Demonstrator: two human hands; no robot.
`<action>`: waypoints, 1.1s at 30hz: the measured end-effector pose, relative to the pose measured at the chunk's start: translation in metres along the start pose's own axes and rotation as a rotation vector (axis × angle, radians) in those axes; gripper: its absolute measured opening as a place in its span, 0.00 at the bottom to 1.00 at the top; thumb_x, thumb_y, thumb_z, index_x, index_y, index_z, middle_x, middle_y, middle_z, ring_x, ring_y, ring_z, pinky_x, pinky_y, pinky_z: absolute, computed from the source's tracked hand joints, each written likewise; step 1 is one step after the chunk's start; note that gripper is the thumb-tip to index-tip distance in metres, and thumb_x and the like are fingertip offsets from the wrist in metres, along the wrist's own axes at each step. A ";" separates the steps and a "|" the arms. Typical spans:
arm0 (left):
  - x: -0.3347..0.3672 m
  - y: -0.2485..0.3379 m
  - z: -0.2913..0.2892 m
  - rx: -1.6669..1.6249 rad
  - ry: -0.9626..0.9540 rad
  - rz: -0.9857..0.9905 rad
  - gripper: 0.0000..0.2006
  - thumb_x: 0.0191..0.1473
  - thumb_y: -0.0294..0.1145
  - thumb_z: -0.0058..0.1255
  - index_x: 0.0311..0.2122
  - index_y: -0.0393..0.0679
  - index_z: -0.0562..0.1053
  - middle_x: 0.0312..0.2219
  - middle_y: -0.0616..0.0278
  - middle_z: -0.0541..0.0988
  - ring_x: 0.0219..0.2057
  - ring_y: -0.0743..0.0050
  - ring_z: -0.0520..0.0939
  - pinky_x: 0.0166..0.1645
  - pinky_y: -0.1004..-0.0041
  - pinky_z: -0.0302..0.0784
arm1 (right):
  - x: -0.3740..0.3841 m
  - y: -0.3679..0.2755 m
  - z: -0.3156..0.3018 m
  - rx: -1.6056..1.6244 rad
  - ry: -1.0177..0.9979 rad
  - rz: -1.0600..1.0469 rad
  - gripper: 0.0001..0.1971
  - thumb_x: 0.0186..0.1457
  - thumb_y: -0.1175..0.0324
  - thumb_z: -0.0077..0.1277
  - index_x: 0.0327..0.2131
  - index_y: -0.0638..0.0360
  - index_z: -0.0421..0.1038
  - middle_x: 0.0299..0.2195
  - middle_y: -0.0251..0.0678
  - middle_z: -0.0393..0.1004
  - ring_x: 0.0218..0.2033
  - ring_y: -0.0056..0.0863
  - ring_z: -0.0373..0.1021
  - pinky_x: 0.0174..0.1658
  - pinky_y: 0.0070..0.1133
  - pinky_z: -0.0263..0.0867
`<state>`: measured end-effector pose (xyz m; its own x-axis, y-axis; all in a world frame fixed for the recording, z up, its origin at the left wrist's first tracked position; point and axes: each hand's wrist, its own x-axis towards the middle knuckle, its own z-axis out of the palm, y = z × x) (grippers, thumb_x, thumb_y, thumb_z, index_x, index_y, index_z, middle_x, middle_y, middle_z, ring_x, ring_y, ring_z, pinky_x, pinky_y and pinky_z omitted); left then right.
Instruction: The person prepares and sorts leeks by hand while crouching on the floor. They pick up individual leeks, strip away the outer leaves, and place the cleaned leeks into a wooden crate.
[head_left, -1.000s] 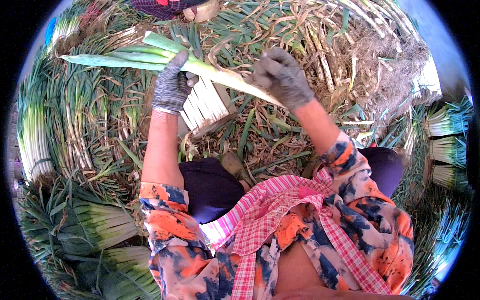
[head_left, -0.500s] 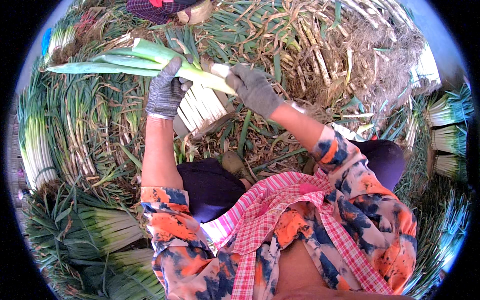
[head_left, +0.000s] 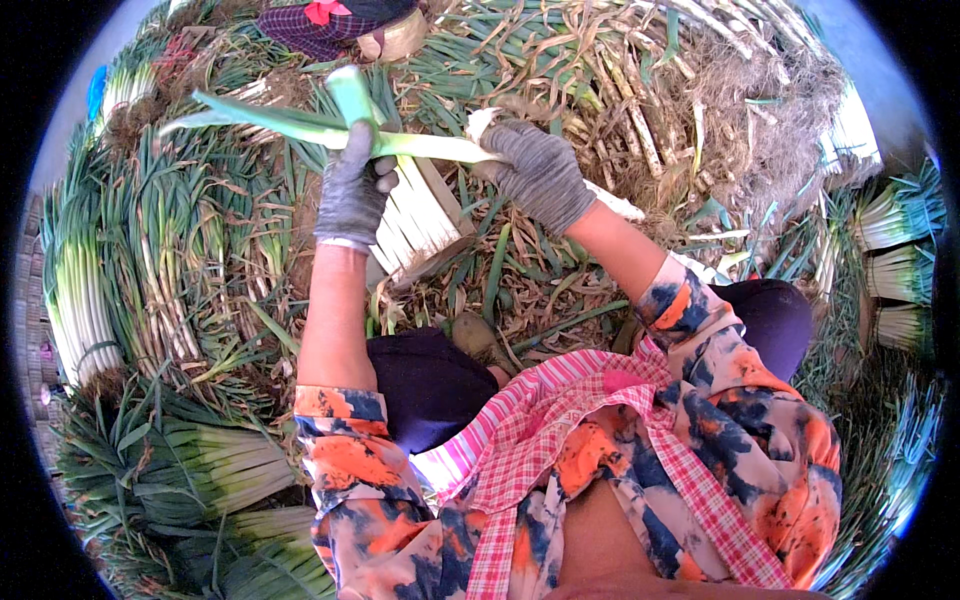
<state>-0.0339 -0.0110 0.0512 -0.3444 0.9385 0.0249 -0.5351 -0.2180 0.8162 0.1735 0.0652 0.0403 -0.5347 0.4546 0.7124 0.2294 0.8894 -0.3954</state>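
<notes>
Both my hands wear grey knit gloves and hold one long green onion [head_left: 435, 147] across the middle, above the ground. My left hand [head_left: 352, 190] is closed round the stalk where the green leaves branch off to the left and upward. My right hand [head_left: 540, 172] is closed on the white end, and a pale loose piece of skin [head_left: 481, 123] sticks up beside its fingers. Below the onion, several trimmed white stalks [head_left: 415, 225] lie side by side in a neat row, partly hidden by my left hand.
Untrimmed onions with dry roots [head_left: 700, 140] are heaped at the upper right. Bundles of green onions stand at the left [head_left: 85, 290], lower left [head_left: 235, 460] and right [head_left: 895, 222]. Peeled leaf scraps [head_left: 450, 285] litter the ground before my knees. Another person's checked clothing [head_left: 300, 35] shows at the top.
My hands have shifted slightly right. The onion lies more level, fewer leaves fan out at its left, and its cut green top points more upright. My right hand has moved off toward the right.
</notes>
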 end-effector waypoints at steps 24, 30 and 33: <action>0.008 0.033 -0.074 -0.271 0.465 0.258 0.15 0.47 0.47 0.48 0.33 0.47 0.66 0.15 0.69 0.63 0.15 0.76 0.64 0.24 0.69 0.64 | -0.169 0.099 -0.009 -0.172 -1.060 0.378 0.11 0.50 0.62 0.41 0.35 0.55 0.67 0.30 0.43 0.72 0.32 0.37 0.70 0.34 0.31 0.64; 0.005 0.050 -0.102 -0.351 0.347 0.272 0.19 0.45 0.54 0.46 0.28 0.47 0.66 0.18 0.64 0.67 0.17 0.69 0.67 0.23 0.71 0.66 | -0.230 0.158 0.011 -0.514 -0.993 -0.125 0.12 0.51 0.63 0.37 0.36 0.55 0.67 0.37 0.41 0.67 0.41 0.36 0.65 0.42 0.33 0.61; 0.006 0.043 -0.060 -0.319 0.467 0.338 0.20 0.48 0.56 0.41 0.27 0.46 0.67 0.14 0.66 0.64 0.16 0.73 0.65 0.22 0.72 0.65 | -0.096 0.050 0.018 -0.025 -0.578 0.419 0.11 0.48 0.64 0.40 0.34 0.55 0.67 0.38 0.40 0.65 0.42 0.35 0.63 0.44 0.30 0.60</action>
<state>-0.1057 -0.0311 0.0518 -0.7936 0.6053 -0.0620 -0.5165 -0.6164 0.5944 0.2221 0.0648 -0.0582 -0.7414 0.6664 0.0788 0.5250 0.6492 -0.5503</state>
